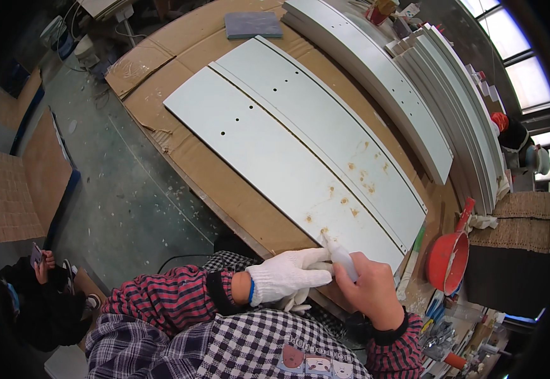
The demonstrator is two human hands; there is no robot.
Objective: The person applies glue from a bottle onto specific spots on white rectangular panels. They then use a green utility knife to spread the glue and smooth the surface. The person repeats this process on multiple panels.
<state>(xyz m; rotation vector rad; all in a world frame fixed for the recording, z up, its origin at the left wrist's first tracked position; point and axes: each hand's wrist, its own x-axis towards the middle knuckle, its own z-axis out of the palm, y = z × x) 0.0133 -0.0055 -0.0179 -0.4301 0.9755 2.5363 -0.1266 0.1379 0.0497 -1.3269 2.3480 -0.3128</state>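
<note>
In my right hand (369,287), which is bare, I grip a white squeeze bottle (344,262). Its narrow tip points down at a brown-stained spot near the front edge of a white panel (268,151). My left hand (287,275) wears a white knit glove, its fingers stretched toward the bottle's side; whether they touch it I cannot tell. More white knit fabric (297,302) shows beneath that hand. Several yellow-brown spots mark the panel's near right part, and small dark holes dot its far left part. A dark groove runs along its length.
Cardboard (224,202) covers the table under the panel. Behind stand a long white board (376,76) and a stack of pale boards (458,107). A grey block (253,25) lies at the far edge. A red pan (448,262) is at right; a person (28,297) sits at lower left.
</note>
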